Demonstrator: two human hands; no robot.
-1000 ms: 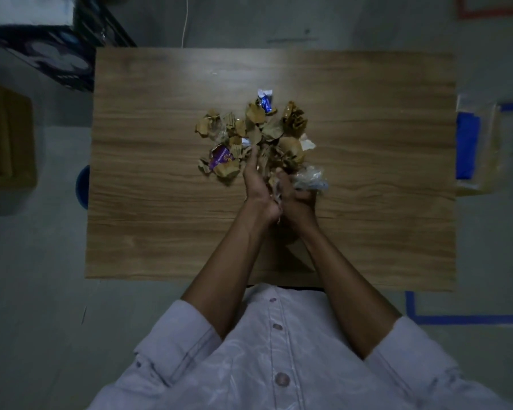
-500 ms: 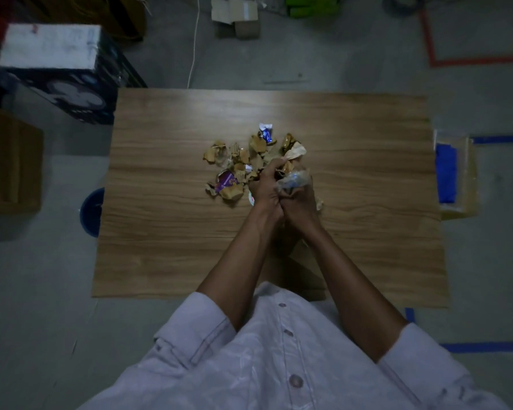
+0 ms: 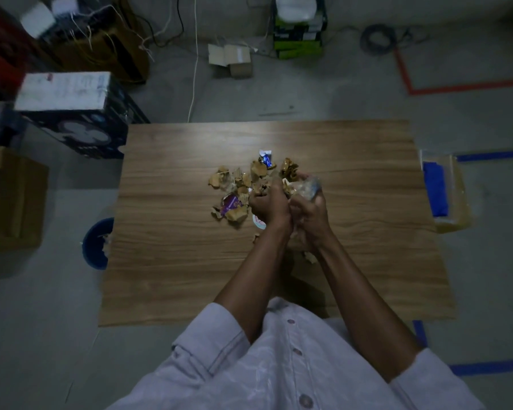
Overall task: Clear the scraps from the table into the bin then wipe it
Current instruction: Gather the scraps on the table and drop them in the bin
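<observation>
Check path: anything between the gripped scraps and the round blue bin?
Nothing blocks it. Loose brown paper scraps lie left of the left hand; the wooden table edge covers part of the round blue bin.

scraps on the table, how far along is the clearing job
Early. Done: a few bits seem to sit in the blue bin. In hand: the left hand and right hand each grip a bunch of scraps. Left: the loose pile on the table, binning it all, then wiping.
</observation>
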